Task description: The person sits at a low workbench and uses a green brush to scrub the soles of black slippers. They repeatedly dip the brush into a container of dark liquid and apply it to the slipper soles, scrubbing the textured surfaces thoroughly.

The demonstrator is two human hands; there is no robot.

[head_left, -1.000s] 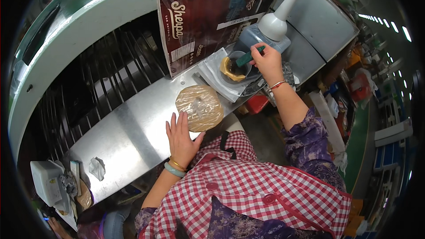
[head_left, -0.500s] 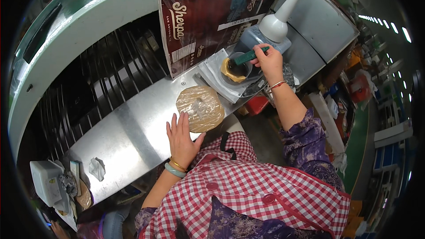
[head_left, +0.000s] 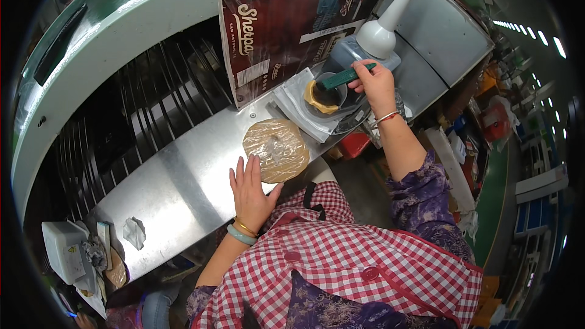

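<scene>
My right hand (head_left: pixel 379 90) grips the end of a green-handled brush (head_left: pixel 344 78). The far end of the brush dips into a small cup (head_left: pixel 322 108) with dark contents and a yellowish band on its rim. That cup stands on a stack of clear and grey plastic sheets (head_left: pixel 298 100). My left hand (head_left: pixel 250 190) lies with fingers spread, the fingertips on the near-left edge of a round tan disc (head_left: pixel 276 149). The disc looks wrapped in clear film and rests on the metal bench (head_left: pixel 189 173). Brush bristles are hidden inside the cup.
Behind the cup stand a dark red printed cardboard panel (head_left: pixel 268 30) and a bottle with a white cone nozzle (head_left: pixel 378 33). A grey box (head_left: pixel 445 30) is at far right. A crumpled clear piece (head_left: pixel 133 233) and a white container (head_left: pixel 61 253) lie left. Dark rods run behind the bench.
My right hand and the brush have shifted slightly to the right, with the brush still in the cup. My left hand and the disc are almost unmoved.
</scene>
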